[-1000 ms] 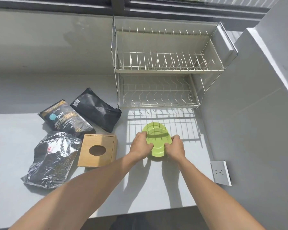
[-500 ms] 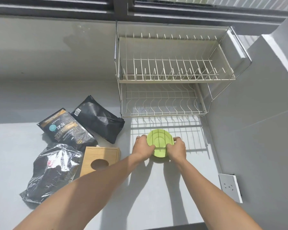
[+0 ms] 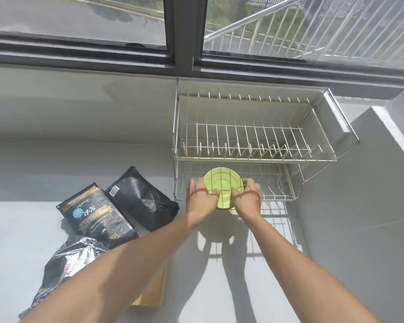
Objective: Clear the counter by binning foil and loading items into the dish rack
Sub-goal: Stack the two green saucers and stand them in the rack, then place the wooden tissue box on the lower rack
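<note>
sunlit grey counter runs under the window, and you hold a green bowl tilted on edge at the lower tier of the wire dish rack. your left hand and right hand clamp its opposite rims, with the bowl between them. left of your left hand lie two black pouches, and a foil bag nearer you.

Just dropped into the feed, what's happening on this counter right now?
A person holds a green bowl with both hands, left hand and right hand on either side of it, at the front of the dish rack's lower shelf. The bowl is tipped on edge and not yet set down. Both rack shelves look bare otherwise. On the counter to the left lie three dark bags and a wooden box, untouched.
</note>
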